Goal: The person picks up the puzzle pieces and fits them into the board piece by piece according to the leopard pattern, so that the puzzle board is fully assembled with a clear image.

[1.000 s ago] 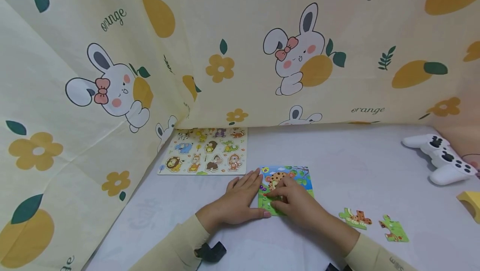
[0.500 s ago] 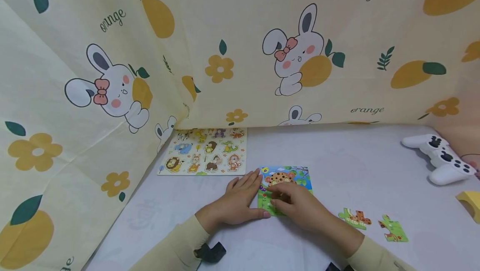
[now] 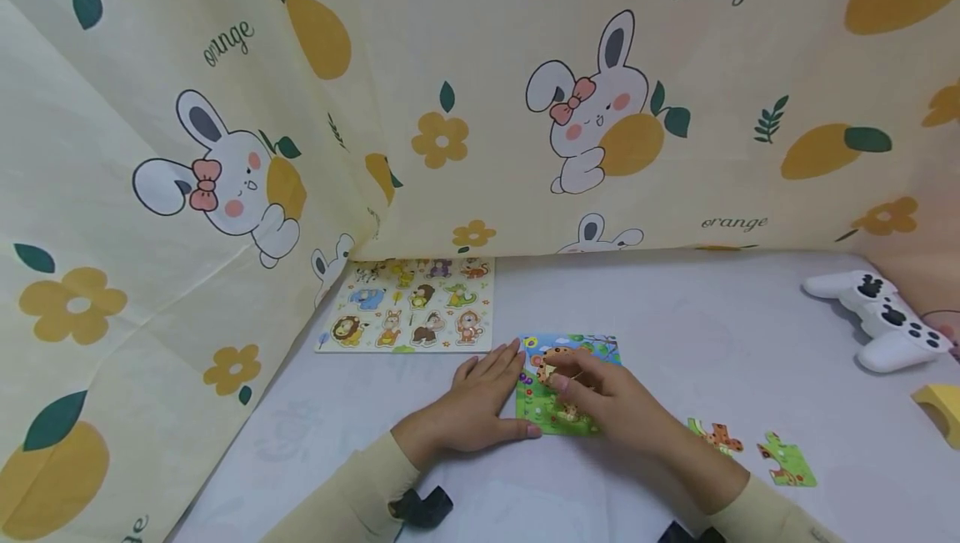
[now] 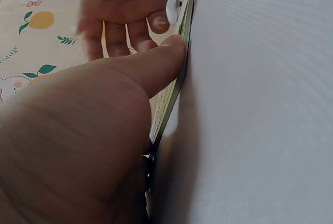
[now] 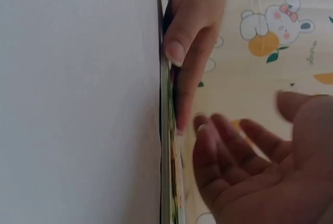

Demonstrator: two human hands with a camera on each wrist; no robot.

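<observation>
A small square jigsaw puzzle [image 3: 537, 411] with a spotted cartoon animal on green and blue lies on the white cloth. My left hand [image 3: 474, 403] rests along its left side, fingers stretched out and thumb at the near corner. In the left wrist view the thumb [image 4: 161, 60] lies against the puzzle's edge. Over the puzzle's right half hovers my right hand [image 3: 611, 403], its fingers loosely bent. The right wrist view shows this hand [image 5: 276, 172] raised off the puzzle with nothing between thumb and fingers. Two loose jigsaw pieces [image 3: 726, 436] [image 3: 789, 461] lie to the right, one partly behind my forearm.
An animal picture board [image 3: 412, 309] lies behind, at the foot of the patterned curtain [image 3: 480, 126]. Far right are a white game controller [image 3: 885, 318] and a yellow arched block [image 3: 939, 414]. Dark straps sit near both sleeves.
My right hand has drawn back slightly to the right and its fingers have opened, uncovering more of the puzzle's lower middle. The left hand has stayed in place.
</observation>
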